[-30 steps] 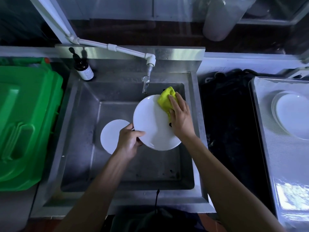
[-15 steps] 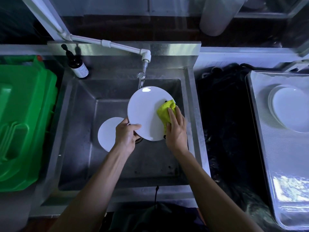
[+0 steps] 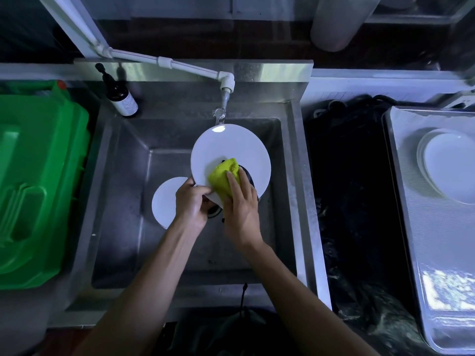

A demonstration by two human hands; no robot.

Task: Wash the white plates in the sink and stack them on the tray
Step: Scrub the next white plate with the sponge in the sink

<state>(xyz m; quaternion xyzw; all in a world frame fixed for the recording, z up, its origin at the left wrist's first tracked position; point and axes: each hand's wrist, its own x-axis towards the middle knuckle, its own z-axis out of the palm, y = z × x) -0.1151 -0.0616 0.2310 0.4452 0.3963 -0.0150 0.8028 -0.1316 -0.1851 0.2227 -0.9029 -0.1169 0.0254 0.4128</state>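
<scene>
A round white plate is held tilted above the basin of the stainless steel sink, just below the spout of the white pipe faucet. The left hand grips the plate's near-left rim, thumb on the face and fingers curled underneath. The right hand presses a yellow-green scrubbing sponge against the lower middle of the plate's face, its fingers lying fairly straight over the sponge; a dark layer of the sponge shows at its right edge. A second white plate lies flat on the sink floor, to the left of the held one and partly hidden behind the left hand.

On the right, a stack of white plates rests on the far part of a rectangular metal tray. Between sink and tray lies crumpled black plastic sheeting. A dark pump bottle with a white label stands on the sink's back-left corner. A large green plastic container lies to the left of the sink.
</scene>
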